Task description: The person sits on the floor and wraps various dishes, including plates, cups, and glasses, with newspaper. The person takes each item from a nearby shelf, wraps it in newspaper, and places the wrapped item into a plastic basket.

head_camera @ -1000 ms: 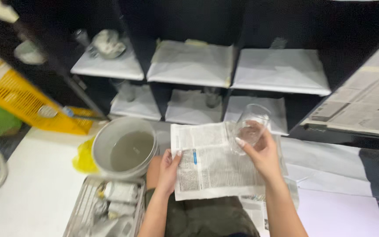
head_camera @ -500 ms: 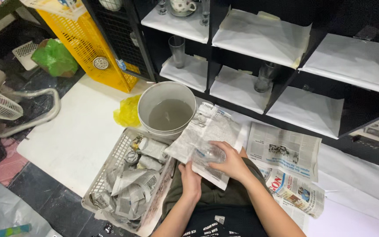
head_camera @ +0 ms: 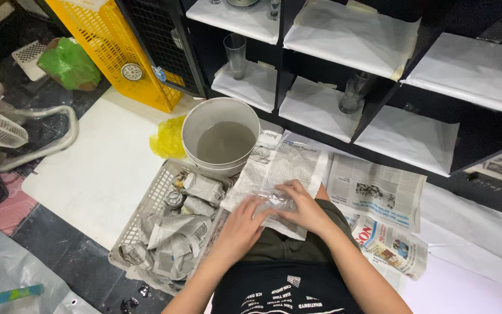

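There is one camera, worn on the person's head. It looks almost straight down, tipped a bit forward. The lap and both hands sit close below it, at the bottom middle. The white bucket (head_camera: pixel 220 137) and grey basket (head_camera: pixel 146 203) lie a little farther off on the floor. The black shelves (head_camera: pixel 379 99) fill the top, farthest away.

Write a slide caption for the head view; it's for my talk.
Both hands, left hand and right hand, press a clear glass onto a newspaper sheet beside a basket.
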